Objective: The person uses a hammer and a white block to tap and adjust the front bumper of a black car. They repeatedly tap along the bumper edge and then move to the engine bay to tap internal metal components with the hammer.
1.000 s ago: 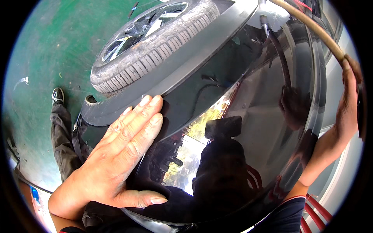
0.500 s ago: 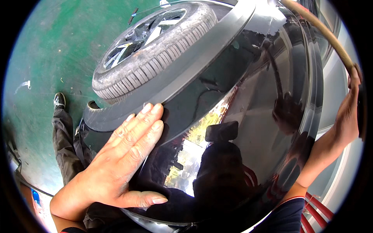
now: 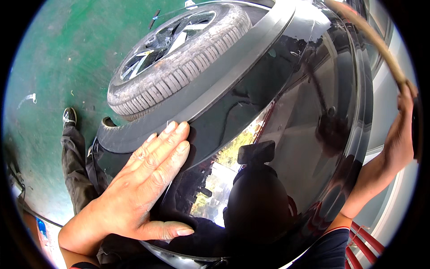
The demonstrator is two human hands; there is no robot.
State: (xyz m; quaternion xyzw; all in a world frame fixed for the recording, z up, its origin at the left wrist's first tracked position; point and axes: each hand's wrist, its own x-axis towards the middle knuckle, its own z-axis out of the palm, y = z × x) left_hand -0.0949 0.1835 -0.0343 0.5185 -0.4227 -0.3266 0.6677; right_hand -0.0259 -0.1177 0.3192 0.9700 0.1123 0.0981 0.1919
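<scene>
The left hand (image 3: pixel 139 188) lies flat, fingers spread, on the glossy black car panel (image 3: pixel 286 134) beside the wheel (image 3: pixel 179 54). The right hand (image 3: pixel 401 134) grips a tan hose (image 3: pixel 376 42) above the panel's far edge.

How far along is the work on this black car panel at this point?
Looks done: the black panel is glossy and mirror-clean where it shows. In hand: the left hand lies flat on the panel by the wheel-arch trim, while the right hand grips a tan hose or strap at the panel's far edge. Left: unclear; the tyre is dusty, and no cloth or tool is visible.
</scene>
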